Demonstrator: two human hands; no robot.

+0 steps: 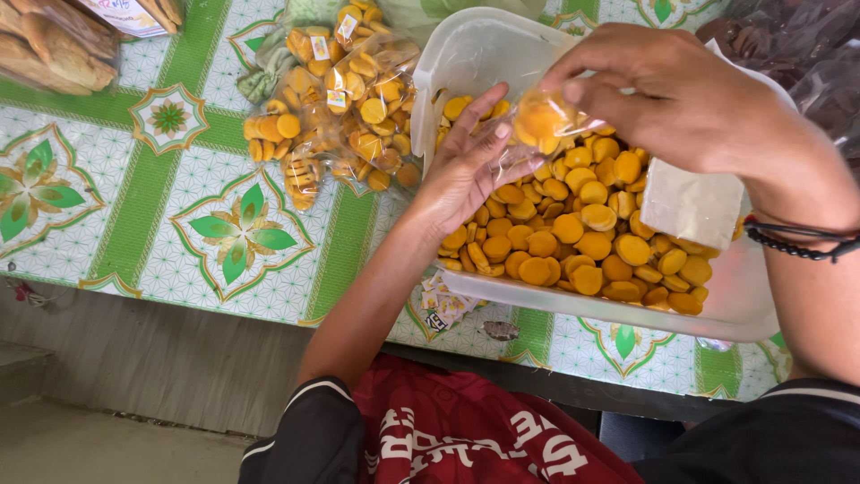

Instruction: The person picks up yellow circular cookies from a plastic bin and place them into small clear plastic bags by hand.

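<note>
A clear plastic tub (466,63) on the table holds many round orange-yellow cookies (573,237). Over the tub, my left hand (466,170) holds a small clear plastic bag (537,125) from below, fingers spread along it. My right hand (672,99) pinches the top of the same bag, which has several cookies inside. A white flat piece (690,202) leans inside the tub at the right.
A pile of filled, sealed cookie bags (345,99) lies left of the tub on the green-patterned tablecloth (179,206). Bagged brown pastries (54,45) sit at the far left corner. Small labels (443,305) lie under the tub's front edge. Clear bags (806,54) at right.
</note>
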